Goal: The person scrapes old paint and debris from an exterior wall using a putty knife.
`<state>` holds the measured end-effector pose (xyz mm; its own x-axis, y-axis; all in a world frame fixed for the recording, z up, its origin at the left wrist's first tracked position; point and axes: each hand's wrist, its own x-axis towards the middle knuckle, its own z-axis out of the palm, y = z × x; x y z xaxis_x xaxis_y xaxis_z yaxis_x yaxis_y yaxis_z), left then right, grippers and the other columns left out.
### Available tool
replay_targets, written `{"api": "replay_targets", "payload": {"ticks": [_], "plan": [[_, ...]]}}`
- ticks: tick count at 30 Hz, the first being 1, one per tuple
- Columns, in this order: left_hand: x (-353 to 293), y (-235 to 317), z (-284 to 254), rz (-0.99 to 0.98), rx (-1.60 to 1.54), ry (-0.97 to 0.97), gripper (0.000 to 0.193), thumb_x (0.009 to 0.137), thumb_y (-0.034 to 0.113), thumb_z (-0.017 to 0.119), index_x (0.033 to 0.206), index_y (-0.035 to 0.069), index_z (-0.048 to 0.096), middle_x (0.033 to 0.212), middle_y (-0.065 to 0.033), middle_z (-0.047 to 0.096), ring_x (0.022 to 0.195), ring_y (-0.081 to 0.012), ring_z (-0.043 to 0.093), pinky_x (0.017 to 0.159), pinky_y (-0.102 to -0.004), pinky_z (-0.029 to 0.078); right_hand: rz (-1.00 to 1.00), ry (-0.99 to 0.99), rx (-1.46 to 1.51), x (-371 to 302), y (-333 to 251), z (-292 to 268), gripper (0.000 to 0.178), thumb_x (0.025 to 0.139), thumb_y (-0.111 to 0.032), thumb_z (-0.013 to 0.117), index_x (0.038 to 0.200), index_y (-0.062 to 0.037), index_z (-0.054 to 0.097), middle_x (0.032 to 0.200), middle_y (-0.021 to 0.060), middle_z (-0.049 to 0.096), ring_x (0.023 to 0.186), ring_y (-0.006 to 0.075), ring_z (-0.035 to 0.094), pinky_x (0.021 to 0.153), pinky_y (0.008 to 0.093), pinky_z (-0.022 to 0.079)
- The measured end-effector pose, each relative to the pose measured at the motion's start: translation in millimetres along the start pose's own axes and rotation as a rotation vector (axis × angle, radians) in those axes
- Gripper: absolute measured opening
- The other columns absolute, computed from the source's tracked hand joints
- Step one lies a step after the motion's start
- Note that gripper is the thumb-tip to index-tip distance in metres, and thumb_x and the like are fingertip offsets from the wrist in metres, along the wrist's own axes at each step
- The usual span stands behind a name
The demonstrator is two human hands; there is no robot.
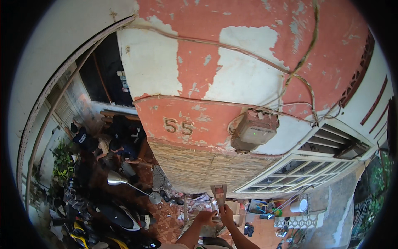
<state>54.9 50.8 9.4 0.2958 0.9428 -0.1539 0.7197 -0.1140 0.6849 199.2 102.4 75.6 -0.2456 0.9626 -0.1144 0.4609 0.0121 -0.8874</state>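
Scraping stage, I reckon: right grip (226, 213) clutching a flat brownish scraper (219, 192), can't tell left grip (205, 218); next probably needs it against the peeling salmon-pink wall (197, 66).

Soft daylight is washing over the patchy wall (248, 70) facing me, the motorbike (118, 216) is sitting in deep shadow, and straight edges are curving outward.

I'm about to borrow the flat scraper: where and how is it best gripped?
Probably by its narrow lower end, coming from below, as the right hand does. The scraper points upward and broadens toward its top edge, so a low grip keeps fingers off that wide end.
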Motion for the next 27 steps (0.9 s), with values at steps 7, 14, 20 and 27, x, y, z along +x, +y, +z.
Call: {"api": "replay_targets", "payload": {"ticks": [7,14,20,27], "plan": [[-4.3,7.9,-3.5,0.071,-0.238,0.041,0.043,0.082,0.042,0.061,0.113,0.013,0.061,0.102,-0.0103,0.065,0.091,-0.0304,0.064,0.076,-0.043,0.051,0.022,0.071,-0.113,-24.3,64.3,21.7,0.031,0.096,-0.028,0.045,0.086,-0.0007,0.057,0.08,0.0224,0.059,0.077,0.0429,0.057,0.066,0.051,0.043],[11.1,1.4,24.5,-0.234,-0.226,0.086,0.051,0.093,0.058,0.041,0.095,0.015,0.068,0.086,-0.0089,0.067,0.086,-0.03,0.065,0.072,-0.041,0.051,-0.302,0.185,-0.314,-29.3,77.7,30.2,0.022,0.092,-0.018,0.047,0.093,0.0016,0.056,0.094,0.0243,0.056,0.084,0.0447,0.055,0.074,0.0537,0.042],[35.9,16.5,5.1,-0.369,-0.432,-0.065,0.068,0.088,0.068,0.046,0.109,0.006,0.063,0.091,-0.011,0.069,0.087,-0.025,0.067,0.074,-0.0346,0.051,-0.259,0.128,-0.226,-27.2,64.7,20.4,0.025,0.087,-0.015,0.047,0.099,0.0033,0.058,0.102,0.0237,0.058,0.092,0.043,0.052,0.083,0.052,0.04],[42.2,-0.4,27.5,-0.164,-0.819,0.109,0.05,0.096,0.046,0.053,0.118,0.001,0.056,0.101,-0.0112,0.066,0.09,-0.0176,0.064,0.077,-0.0349,0.051,-0.198,0.09,-0.168,-24.9,65.0,18.8,0.028,0.089,-0.021,0.044,0.099,-0.0019,0.062,0.094,0.0222,0.061,0.089,0.0423,0.056,0.082,0.0531,0.041]]}}
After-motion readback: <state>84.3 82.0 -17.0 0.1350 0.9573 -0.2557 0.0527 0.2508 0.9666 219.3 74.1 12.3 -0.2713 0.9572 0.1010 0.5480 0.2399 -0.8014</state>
